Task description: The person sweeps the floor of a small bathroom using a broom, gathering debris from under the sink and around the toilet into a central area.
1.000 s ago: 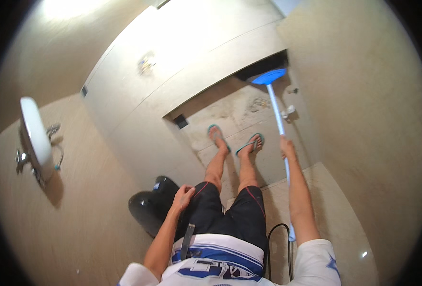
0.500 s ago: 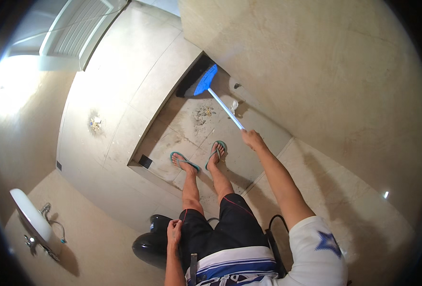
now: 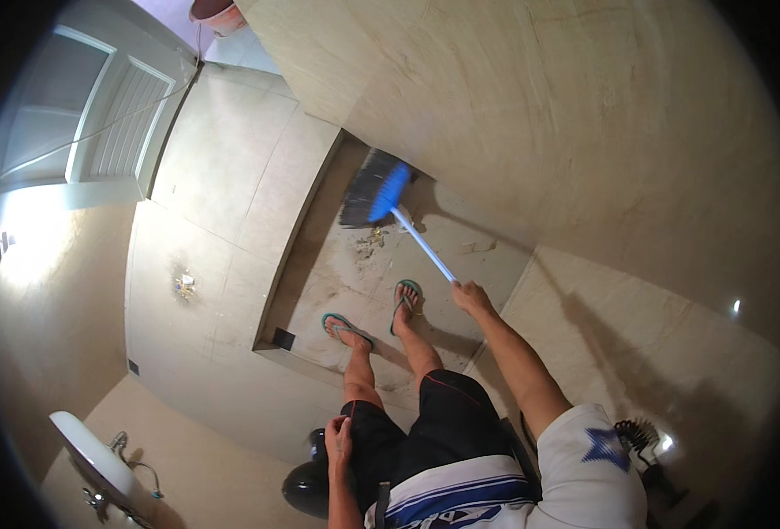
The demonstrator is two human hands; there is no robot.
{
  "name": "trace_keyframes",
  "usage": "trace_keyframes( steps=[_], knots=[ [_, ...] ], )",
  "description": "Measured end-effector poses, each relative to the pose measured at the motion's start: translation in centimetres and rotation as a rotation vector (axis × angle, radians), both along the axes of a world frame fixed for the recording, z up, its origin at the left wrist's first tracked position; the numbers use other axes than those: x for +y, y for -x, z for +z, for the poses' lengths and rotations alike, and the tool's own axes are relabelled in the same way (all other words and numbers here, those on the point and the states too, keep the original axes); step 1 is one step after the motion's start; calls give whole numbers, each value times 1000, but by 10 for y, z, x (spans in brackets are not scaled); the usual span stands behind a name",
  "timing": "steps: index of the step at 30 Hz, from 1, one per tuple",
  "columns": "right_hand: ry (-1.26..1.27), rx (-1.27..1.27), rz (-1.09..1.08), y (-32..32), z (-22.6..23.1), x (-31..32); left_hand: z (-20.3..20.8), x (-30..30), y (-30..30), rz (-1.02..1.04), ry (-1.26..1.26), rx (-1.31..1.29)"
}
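Observation:
My right hand (image 3: 472, 298) is closed round the pale handle of a broom (image 3: 423, 242). The broom has a blue head and dark bristles, blurred at the edges. Its bristles are over the sunken tiled floor, at the far side of a patch of dirt and small scraps (image 3: 370, 249). A whitish scrap (image 3: 404, 227) lies beside the handle, partly hidden by the broom. My left hand (image 3: 339, 438) hangs against my black shorts with its fingers curled in, and I see nothing in it.
My feet in green flip-flops (image 3: 406, 304) stand on the sunken floor, bounded by a raised tiled ledge (image 3: 240, 203). Another small litter pile (image 3: 185, 284) lies on the ledge. A white washbasin (image 3: 94, 450) is at left, a louvred door (image 3: 125, 115) far left, and a tiled wall (image 3: 584, 132) at right.
The broom head has come nearer to me, from the far corner to the edge of the dirt patch, with bristles now in plain sight. The view has shifted; my left hand remains by the shorts.

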State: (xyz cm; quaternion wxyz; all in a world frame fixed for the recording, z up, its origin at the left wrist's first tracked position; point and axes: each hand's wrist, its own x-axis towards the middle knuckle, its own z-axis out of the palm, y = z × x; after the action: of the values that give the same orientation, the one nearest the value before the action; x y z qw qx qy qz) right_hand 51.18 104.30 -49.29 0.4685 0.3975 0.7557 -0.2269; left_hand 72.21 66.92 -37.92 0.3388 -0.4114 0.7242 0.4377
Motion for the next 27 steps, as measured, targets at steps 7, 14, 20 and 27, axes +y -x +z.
trace_keyframes(
  steps=[7, 14, 20, 27],
  knots=[
    [144, -251, -253, -132, 46, -68, 3, -72, -2, -144, 5, -56],
    [85, 158, -645, -102, -33, -79, -25, -142, 15, -322, -75, -33],
    [85, 63, -657, -187, 14, -170, -8, -264, 16, -302, 12, -35],
    [59, 234, -900, -197, -74, -27, -41, -226, 18, -571, -69, -262]
  ],
)
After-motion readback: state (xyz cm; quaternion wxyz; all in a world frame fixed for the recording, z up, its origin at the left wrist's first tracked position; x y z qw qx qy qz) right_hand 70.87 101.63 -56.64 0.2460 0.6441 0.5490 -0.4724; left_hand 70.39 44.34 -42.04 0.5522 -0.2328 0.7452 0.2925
